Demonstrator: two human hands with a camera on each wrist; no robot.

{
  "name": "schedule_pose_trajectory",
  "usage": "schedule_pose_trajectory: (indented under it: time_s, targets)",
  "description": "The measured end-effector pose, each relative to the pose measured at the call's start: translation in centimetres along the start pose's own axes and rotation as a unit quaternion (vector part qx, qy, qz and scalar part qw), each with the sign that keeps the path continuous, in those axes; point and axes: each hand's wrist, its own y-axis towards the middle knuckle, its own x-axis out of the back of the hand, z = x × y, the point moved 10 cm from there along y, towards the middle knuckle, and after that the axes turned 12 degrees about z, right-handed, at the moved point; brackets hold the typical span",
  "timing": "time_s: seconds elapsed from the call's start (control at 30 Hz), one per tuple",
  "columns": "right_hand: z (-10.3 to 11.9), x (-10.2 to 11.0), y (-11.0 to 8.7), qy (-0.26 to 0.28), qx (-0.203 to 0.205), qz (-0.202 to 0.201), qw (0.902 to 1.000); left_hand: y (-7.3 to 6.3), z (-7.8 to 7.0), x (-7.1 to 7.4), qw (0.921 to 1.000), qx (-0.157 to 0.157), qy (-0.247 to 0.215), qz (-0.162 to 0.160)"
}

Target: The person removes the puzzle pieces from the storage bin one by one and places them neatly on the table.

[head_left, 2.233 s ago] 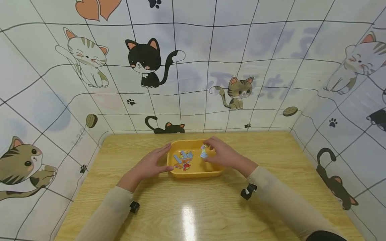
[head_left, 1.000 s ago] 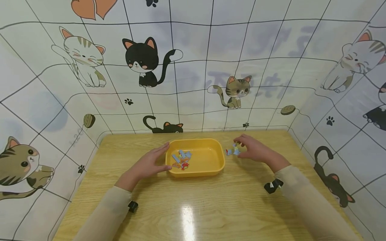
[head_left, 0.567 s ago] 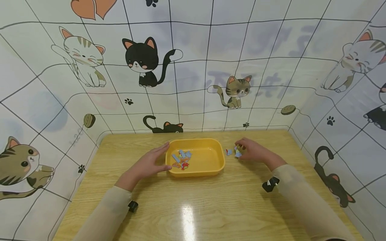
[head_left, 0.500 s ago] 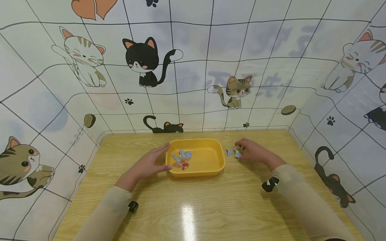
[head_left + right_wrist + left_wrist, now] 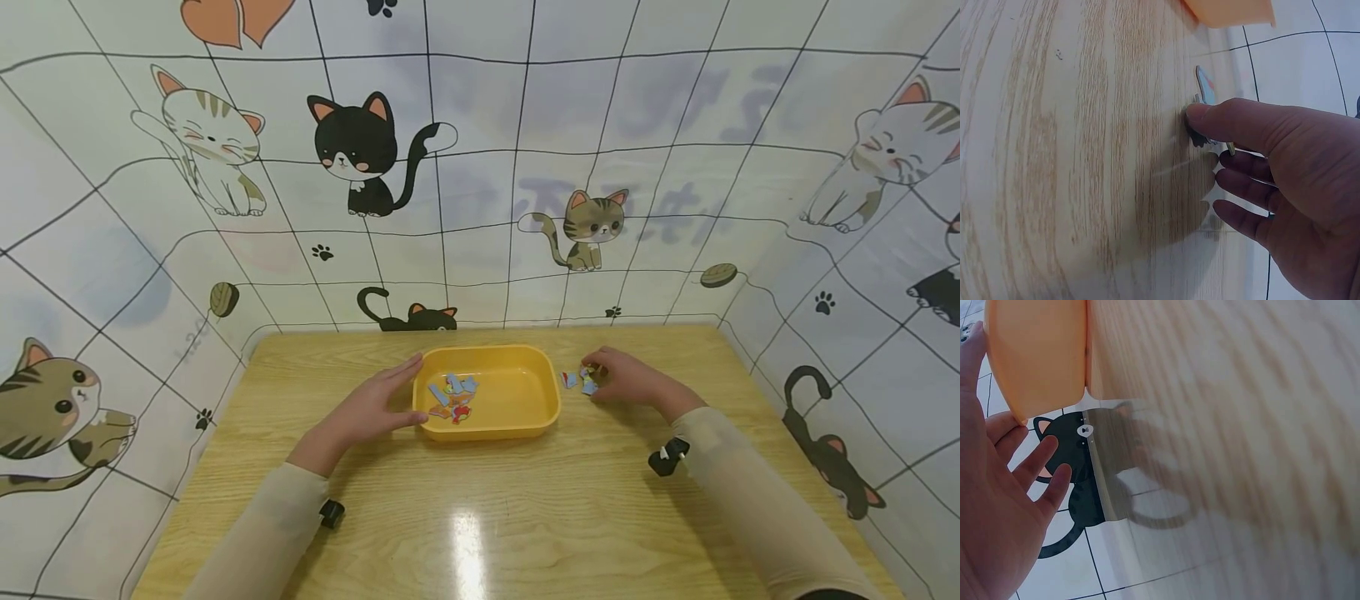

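Observation:
At the left end of the yellow plastic tray (image 5: 517,396), my left hand (image 5: 371,410) touches the rim with spread fingers and thumb. Fingertips of this hand (image 5: 1004,487) meet the tray's wall (image 5: 1035,356) in the left wrist view. Several puzzle pieces (image 5: 453,397), blue, orange and red, lie in the tray's left half. Right of the tray, my right hand (image 5: 633,379) pinches a blue and yellow puzzle piece (image 5: 589,387) at the table surface, partly hidden by the fingers. Just left of it lies another blue and red puzzle piece (image 5: 569,380); whether they touch is unclear.
The wooden table (image 5: 480,508) runs back to a white wall sheet (image 5: 480,192) printed with cartoon cats and grid lines. More of this sheet stands on both sides. Each wrist carries a small black camera (image 5: 665,457).
My right hand has carried the pinched puzzle piece from inside the tray to the table on the right. It then lowers and shifts slightly left beside the loose piece. My left hand stays put.

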Motion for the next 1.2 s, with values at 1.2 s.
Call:
schedule_pose_trajectory:
  time_s: [1.2]
  targets:
    - [0.24, 0.76, -0.51, 0.022, 0.008, -0.037, 0.9990, -0.03, -0.34, 0.06, 1.0000, 0.002, 0.004, -0.004]
